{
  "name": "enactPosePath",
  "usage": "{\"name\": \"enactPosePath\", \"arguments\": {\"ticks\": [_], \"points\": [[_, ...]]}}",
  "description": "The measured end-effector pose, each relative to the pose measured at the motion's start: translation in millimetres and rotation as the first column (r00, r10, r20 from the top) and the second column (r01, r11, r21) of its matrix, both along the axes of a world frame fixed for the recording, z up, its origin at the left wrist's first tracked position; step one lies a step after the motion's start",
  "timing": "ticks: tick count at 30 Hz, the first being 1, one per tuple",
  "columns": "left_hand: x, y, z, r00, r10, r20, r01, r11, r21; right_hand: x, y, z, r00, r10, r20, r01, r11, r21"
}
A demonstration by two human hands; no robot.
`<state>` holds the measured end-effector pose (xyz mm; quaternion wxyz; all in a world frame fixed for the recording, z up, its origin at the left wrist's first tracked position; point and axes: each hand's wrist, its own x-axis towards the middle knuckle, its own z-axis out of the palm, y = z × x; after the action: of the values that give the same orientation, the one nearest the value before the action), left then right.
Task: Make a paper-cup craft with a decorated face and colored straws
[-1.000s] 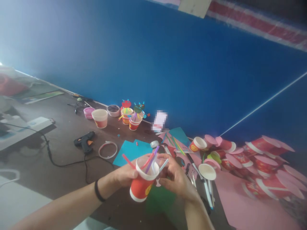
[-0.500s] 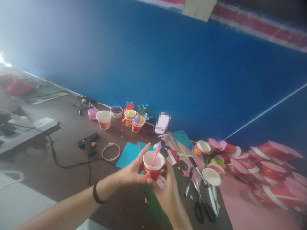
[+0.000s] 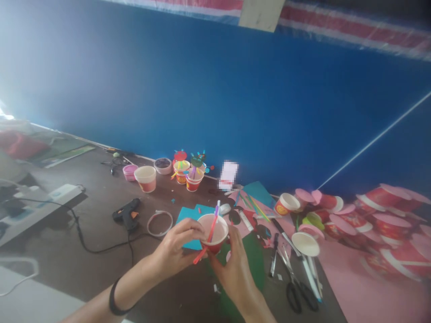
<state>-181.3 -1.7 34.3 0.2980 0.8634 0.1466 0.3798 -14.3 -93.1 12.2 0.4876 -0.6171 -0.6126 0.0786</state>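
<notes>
A red paper cup with a white rim is held upright between both hands at the lower centre. My left hand, with a black band on its wrist, grips the cup's left side, fingertips near the rim. Round the right side and underneath curls my right hand. A red straw leans in the cup, its lower end sticking out past the near side; a purple piece tops it. Blue paper lies behind the cup, green paper to its right.
A black glue gun and a clear ring lie left. Decorated cups stand near the blue wall. Markers, scissors and pink paper lie right, beside several red cups. A power strip sits far left.
My left hand's fingers have come up from spread to bent over the cup's rim. The straw now crosses the near rim, and the cup is slightly lower. The view has shifted a little.
</notes>
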Motion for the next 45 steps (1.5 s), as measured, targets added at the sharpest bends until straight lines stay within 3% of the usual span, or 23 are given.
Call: {"name": "enactPosePath", "arguments": {"ticks": [6, 18, 23, 28, 31, 35, 39, 45], "points": [[-7.8, 3.4, 8.2, 0.994, -0.061, -0.088, 0.059, 0.998, -0.023, -5.4, -0.3, 5.3, 0.997, 0.071, -0.039, -0.074, 0.994, -0.076], [-14.6, 9.6, 1.1, 0.993, -0.034, -0.116, 0.021, 0.993, -0.112, -13.5, 2.3, 4.3, 0.994, 0.099, -0.048, -0.103, 0.99, -0.098], [-22.6, 34.9, 15.3, 0.983, -0.084, -0.163, 0.062, 0.989, -0.134, -9.6, 20.4, 6.5, 0.986, 0.104, -0.128, -0.123, 0.98, -0.156], [-27.6, 76.8, 21.9, 0.964, -0.117, -0.24, 0.087, 0.987, -0.132, -12.3, 63.0, -0.7, 0.983, 0.135, -0.124, -0.162, 0.957, -0.24], [-30.4, 102.3, 14.7, 0.959, -0.055, -0.279, 0.039, 0.997, -0.06, -21.2, 94.7, -12.9, 0.992, 0.094, -0.089, -0.114, 0.962, -0.249], [-36.8, 132.6, -4.4, 0.969, 0.128, -0.211, -0.135, 0.991, -0.021, -33.9, 134.2, -29.4, 0.999, -0.022, -0.028, 0.014, 0.966, -0.259], [-41.7, 153.2, -29.1, 0.949, 0.241, -0.205, -0.279, 0.943, -0.182, -44.7, 163.6, -40.7, 0.998, -0.07, -0.007, 0.065, 0.96, -0.272], [-39.8, 161.9, -56.5, 0.935, 0.293, -0.198, -0.343, 0.89, -0.302, -54.4, 182.4, -54.7, 0.985, -0.171, 0.036, 0.173, 0.93, -0.325]]}}
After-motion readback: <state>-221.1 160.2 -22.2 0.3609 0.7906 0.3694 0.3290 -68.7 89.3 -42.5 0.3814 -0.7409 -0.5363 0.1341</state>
